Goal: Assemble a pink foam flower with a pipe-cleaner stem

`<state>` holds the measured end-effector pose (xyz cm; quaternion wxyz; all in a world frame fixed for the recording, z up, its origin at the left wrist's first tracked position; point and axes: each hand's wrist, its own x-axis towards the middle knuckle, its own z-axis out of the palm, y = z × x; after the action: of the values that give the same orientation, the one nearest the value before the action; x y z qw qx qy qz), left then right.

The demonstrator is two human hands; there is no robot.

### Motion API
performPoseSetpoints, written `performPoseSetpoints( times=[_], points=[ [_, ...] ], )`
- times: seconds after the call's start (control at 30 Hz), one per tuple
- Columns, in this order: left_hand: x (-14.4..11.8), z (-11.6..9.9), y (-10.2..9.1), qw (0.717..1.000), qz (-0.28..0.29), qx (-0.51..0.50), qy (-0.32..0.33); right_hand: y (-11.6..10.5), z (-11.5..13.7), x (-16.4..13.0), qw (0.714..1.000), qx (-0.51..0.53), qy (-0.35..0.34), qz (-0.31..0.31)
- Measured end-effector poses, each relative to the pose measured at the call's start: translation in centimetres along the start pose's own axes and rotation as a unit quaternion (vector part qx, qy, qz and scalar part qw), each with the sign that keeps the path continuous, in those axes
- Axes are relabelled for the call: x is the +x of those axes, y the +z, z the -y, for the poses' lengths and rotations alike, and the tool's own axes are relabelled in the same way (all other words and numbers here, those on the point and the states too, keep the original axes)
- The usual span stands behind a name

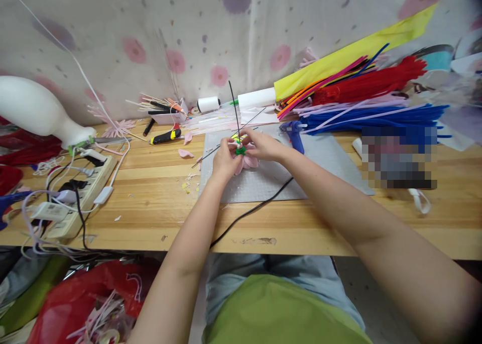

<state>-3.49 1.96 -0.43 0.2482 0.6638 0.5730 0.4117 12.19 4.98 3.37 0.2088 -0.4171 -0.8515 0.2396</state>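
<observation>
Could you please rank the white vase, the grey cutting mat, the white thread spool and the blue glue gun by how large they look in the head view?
1. grey cutting mat
2. white vase
3. blue glue gun
4. white thread spool
The last two look close in size; the spool lies farther back, so that order is unsure.

- A wooden table [150, 203] carries everything; its front edge is chipped below the mat.
- A grey mat [263, 183] lies at its middle.
- Left of the mat: pink petals [186, 153] and small scraps, then a yellow-black knife [165, 136].
- Far left of the mat: a white power strip [81, 193] with plugs and tangled cords, and behind it a white vase [37, 110] lying on its side.
- Behind the mat: a white spool [208, 104] and a tray of sticks [165, 114].
- At the mat's back right corner: a blue glue gun [295, 134].
- Right of the mat: heaped pipe cleaners [376, 114], blue, red and mixed.
- A black cord [248, 212] runs from the mat over the front edge.
</observation>
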Motion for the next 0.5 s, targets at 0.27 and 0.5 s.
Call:
performPoseSetpoints(
  times=[0.27, 0.5],
  points=[
    [0.2, 0.4, 0.2, 0.999, -0.015, -0.027, 0.021, 0.5, -1.9, 0.3, 0.993, 0.098, 0.000, -0.062],
    [0.3, 0.0, -0.5, 1.000, 0.014, 0.008, 0.018, 1.5, -4.4, -0.7, 0.978, 0.094, 0.057, -0.176]
  ],
)
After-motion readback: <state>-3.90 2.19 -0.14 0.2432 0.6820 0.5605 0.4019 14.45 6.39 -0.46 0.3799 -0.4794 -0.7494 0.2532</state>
